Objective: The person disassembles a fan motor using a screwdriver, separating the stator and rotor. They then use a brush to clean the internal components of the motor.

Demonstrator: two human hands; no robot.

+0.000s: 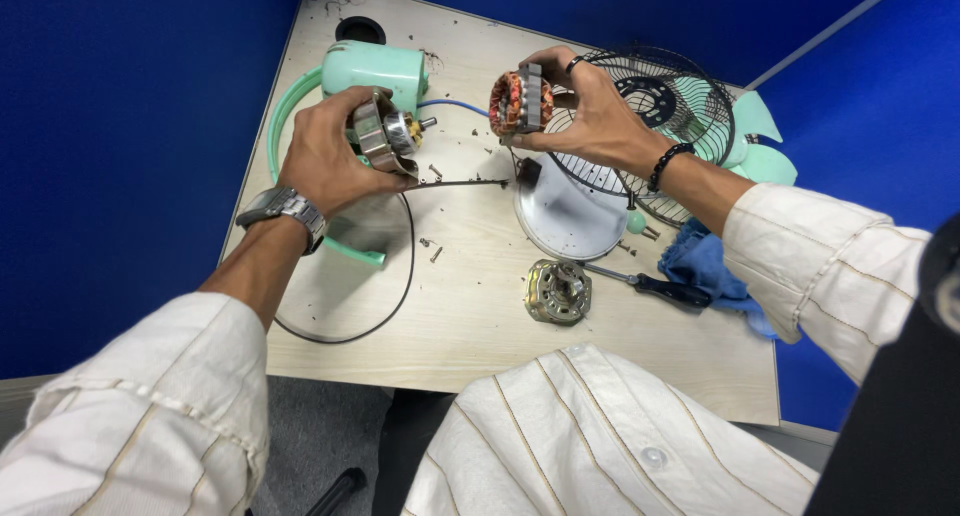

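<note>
While both arms reach over a pale wooden desk set against blue partition walls, a person in a cream striped shirt holds two pieces of a fan motor apart in the air. His left hand, a steel wristwatch on its wrist, is clenched around a silver metal motor end cap with rotor and shaft, the shaft tip poking out toward the right past the fingers. His right hand, wearing a dark bead bracelet, grasps a copper-wound stator with a grey laminated core by its far side, thumb beneath it; the stator sits just left of the palm, well clear of the rotor. Behind the left hand lies a mint-green plastic motor housing, a blue wire running from it. A black wire fan guard lies beneath the right wrist. Nearer the body rest a second silver end cap, a black-handled screwdriver, a blue cloth and scattered screws.
</note>
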